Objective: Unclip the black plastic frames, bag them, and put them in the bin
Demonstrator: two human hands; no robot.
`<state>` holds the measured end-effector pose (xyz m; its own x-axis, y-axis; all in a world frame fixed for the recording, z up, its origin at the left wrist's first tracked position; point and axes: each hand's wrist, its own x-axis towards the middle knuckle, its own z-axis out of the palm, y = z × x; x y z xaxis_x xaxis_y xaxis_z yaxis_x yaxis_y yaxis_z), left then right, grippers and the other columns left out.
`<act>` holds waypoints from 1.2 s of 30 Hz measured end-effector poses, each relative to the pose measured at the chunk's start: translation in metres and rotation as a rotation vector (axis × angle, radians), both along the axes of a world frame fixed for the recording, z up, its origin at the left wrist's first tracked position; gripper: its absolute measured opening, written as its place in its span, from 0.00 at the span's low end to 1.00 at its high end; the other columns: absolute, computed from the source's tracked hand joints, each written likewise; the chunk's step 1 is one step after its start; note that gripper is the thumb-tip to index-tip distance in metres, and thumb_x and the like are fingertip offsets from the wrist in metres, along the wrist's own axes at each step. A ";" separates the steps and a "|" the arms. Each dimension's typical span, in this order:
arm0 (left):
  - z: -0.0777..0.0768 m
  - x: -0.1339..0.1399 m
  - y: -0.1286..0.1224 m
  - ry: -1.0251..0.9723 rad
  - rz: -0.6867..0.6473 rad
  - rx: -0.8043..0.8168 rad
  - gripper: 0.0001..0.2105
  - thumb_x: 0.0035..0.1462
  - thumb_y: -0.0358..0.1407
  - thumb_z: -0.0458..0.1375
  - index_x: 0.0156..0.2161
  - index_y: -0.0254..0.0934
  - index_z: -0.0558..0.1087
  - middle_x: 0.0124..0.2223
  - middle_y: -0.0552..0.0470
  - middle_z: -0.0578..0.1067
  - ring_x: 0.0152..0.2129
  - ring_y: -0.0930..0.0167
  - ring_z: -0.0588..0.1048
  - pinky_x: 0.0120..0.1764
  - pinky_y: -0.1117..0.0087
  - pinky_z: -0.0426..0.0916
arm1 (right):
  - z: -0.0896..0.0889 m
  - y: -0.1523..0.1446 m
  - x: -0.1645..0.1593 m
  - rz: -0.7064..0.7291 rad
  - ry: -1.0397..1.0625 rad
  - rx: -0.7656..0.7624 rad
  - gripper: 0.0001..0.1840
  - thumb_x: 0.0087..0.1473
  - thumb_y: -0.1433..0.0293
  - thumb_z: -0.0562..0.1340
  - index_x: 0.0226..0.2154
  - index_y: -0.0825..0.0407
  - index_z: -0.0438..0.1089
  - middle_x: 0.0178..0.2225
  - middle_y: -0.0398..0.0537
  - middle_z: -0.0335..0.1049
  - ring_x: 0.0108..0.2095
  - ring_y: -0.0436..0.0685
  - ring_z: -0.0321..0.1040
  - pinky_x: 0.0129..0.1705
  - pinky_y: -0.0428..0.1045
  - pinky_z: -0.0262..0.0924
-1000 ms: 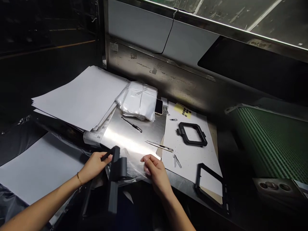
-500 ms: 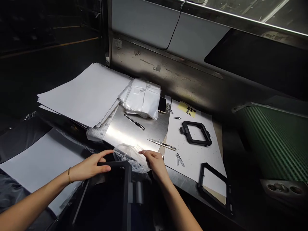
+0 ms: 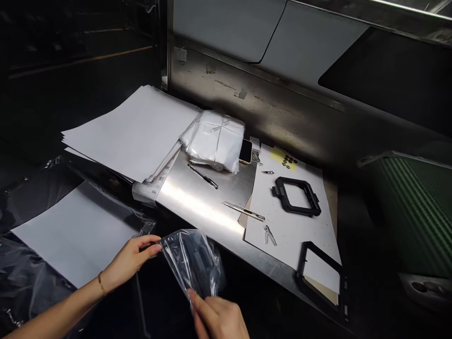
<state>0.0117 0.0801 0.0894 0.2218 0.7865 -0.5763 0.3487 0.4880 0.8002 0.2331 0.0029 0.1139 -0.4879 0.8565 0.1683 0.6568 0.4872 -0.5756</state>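
A clear plastic bag point(image 3: 185, 254) is stretched between my two hands, low in the head view. My left hand point(image 3: 129, 261), with a thin bracelet at the wrist, is closed on its upper left corner. Thumb and fingers of my right hand point(image 3: 221, 318) pinch its lower edge. A black plastic part point(image 3: 201, 263) shows through the film; I cannot tell whether it lies inside the bag or behind it. Most of that part is lost in the dark. On the bench, to the right, are a black frame point(image 3: 282, 200) and a second black frame point(image 3: 300, 278) at the front edge.
The metal bench point(image 3: 197, 202) carries a stack of white sheets point(image 3: 134, 132), a tied bundle of plastic bags point(image 3: 217, 141), a phone point(image 3: 246, 151), a pen point(image 3: 203, 176), a craft knife point(image 3: 243, 211) and nail clippers point(image 3: 270, 235). A green ribbed panel point(image 3: 416, 212) stands at the right.
My right hand has come down toward me, drawing the bag lower across the black part. My left hand has shifted slightly and now pinches the bag's corner. The view has turned a little.
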 end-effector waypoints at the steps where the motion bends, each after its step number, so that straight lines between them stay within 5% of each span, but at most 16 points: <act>1: 0.000 -0.003 -0.002 -0.010 -0.009 -0.006 0.22 0.49 0.44 0.53 0.48 0.34 0.65 0.23 0.57 0.66 0.14 0.78 0.56 0.17 0.76 0.52 | -0.009 -0.008 -0.006 0.015 0.047 -0.003 0.16 0.51 0.75 0.49 0.36 0.61 0.70 0.13 0.46 0.65 0.11 0.49 0.59 0.13 0.43 0.53; 6: -0.003 -0.009 0.000 -0.087 -0.102 -0.005 0.34 0.44 0.36 0.60 0.57 0.43 0.52 0.28 0.57 0.73 0.23 0.73 0.66 0.29 0.76 0.60 | -0.027 -0.004 -0.050 -0.099 0.292 -0.323 0.17 0.54 0.70 0.51 0.47 0.52 0.64 0.30 0.49 0.72 0.31 0.52 0.69 0.31 0.43 0.63; 8: -0.008 -0.008 0.002 -0.077 -0.131 -0.010 0.29 0.44 0.37 0.59 0.54 0.41 0.60 0.27 0.57 0.73 0.22 0.72 0.67 0.28 0.75 0.60 | -0.025 0.010 -0.068 -0.023 0.397 -0.540 0.18 0.56 0.69 0.49 0.47 0.51 0.64 0.24 0.45 0.70 0.26 0.50 0.67 0.32 0.43 0.62; 11: -0.020 -0.013 -0.001 -0.020 -0.159 -0.036 0.14 0.50 0.43 0.52 0.36 0.35 0.73 0.22 0.56 0.71 0.21 0.72 0.66 0.25 0.75 0.59 | -0.022 0.022 -0.082 0.015 0.506 -0.735 0.18 0.56 0.69 0.49 0.48 0.50 0.64 0.19 0.40 0.67 0.20 0.47 0.63 0.29 0.42 0.60; 14: -0.031 -0.024 -0.005 0.020 -0.214 -0.140 0.20 0.52 0.47 0.47 0.22 0.33 0.71 0.19 0.55 0.70 0.17 0.73 0.66 0.22 0.75 0.58 | -0.027 0.021 -0.077 -0.083 0.491 -0.763 0.16 0.55 0.71 0.51 0.45 0.48 0.67 0.26 0.42 0.71 0.27 0.49 0.67 0.33 0.43 0.60; 18: -0.037 -0.035 -0.003 0.008 -0.351 -0.385 0.25 0.51 0.51 0.46 0.16 0.32 0.69 0.13 0.51 0.70 0.08 0.74 0.63 0.13 0.76 0.54 | -0.039 0.022 -0.057 -0.190 0.354 -0.719 0.15 0.55 0.70 0.50 0.40 0.51 0.70 0.32 0.47 0.72 0.36 0.55 0.67 0.38 0.48 0.60; 23: -0.033 -0.027 0.006 -0.068 -0.368 -0.497 0.26 0.51 0.48 0.49 0.13 0.31 0.69 0.05 0.55 0.62 0.03 0.80 0.53 0.11 0.77 0.46 | -0.042 0.044 -0.037 -0.141 0.325 -0.651 0.15 0.55 0.71 0.50 0.40 0.51 0.69 0.34 0.48 0.70 0.35 0.54 0.66 0.40 0.49 0.58; 27: -0.024 -0.037 -0.002 -0.241 -0.313 -0.640 0.22 0.47 0.50 0.53 0.24 0.29 0.74 0.12 0.51 0.72 0.06 0.79 0.62 0.13 0.78 0.50 | -0.022 0.054 -0.034 -0.083 0.287 -0.498 0.16 0.55 0.72 0.48 0.40 0.53 0.67 0.28 0.48 0.65 0.27 0.51 0.62 0.29 0.45 0.58; 30: -0.028 -0.050 -0.017 -0.431 -0.205 -0.819 0.36 0.32 0.62 0.52 0.35 0.29 0.73 0.29 0.40 0.78 0.19 0.65 0.74 0.17 0.72 0.62 | -0.003 0.049 -0.047 0.038 0.349 -0.477 0.15 0.55 0.73 0.47 0.39 0.52 0.67 0.26 0.47 0.63 0.26 0.49 0.61 0.29 0.44 0.58; 32: -0.041 -0.048 -0.025 -0.564 -0.005 -0.929 0.44 0.28 0.67 0.44 0.38 0.29 0.71 0.34 0.38 0.77 0.24 0.59 0.75 0.20 0.66 0.65 | 0.004 0.041 -0.064 0.174 0.377 -0.525 0.14 0.55 0.72 0.49 0.39 0.46 0.67 0.28 0.45 0.65 0.30 0.49 0.63 0.32 0.42 0.59; 34: -0.058 -0.038 -0.031 -0.666 0.239 -0.984 0.37 0.37 0.64 0.45 0.36 0.29 0.71 0.32 0.41 0.77 0.25 0.62 0.75 0.23 0.66 0.67 | 0.002 0.032 -0.083 0.302 0.381 -0.628 0.13 0.54 0.69 0.52 0.38 0.39 0.67 0.33 0.40 0.68 0.35 0.49 0.65 0.34 0.41 0.59; 36: -0.074 -0.027 -0.033 -0.723 0.448 -0.986 0.21 0.48 0.50 0.53 0.32 0.30 0.71 0.28 0.48 0.76 0.23 0.69 0.74 0.26 0.69 0.67 | -0.006 0.023 -0.098 0.374 0.423 -0.767 0.12 0.53 0.65 0.53 0.38 0.35 0.68 0.36 0.36 0.69 0.37 0.49 0.66 0.33 0.40 0.60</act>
<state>-0.0154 0.0474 0.0158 0.5534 0.1893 -0.8112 -0.3531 0.9353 -0.0226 0.1349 0.0260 0.1078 -0.7802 0.6073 -0.1497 0.1990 0.0142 -0.9799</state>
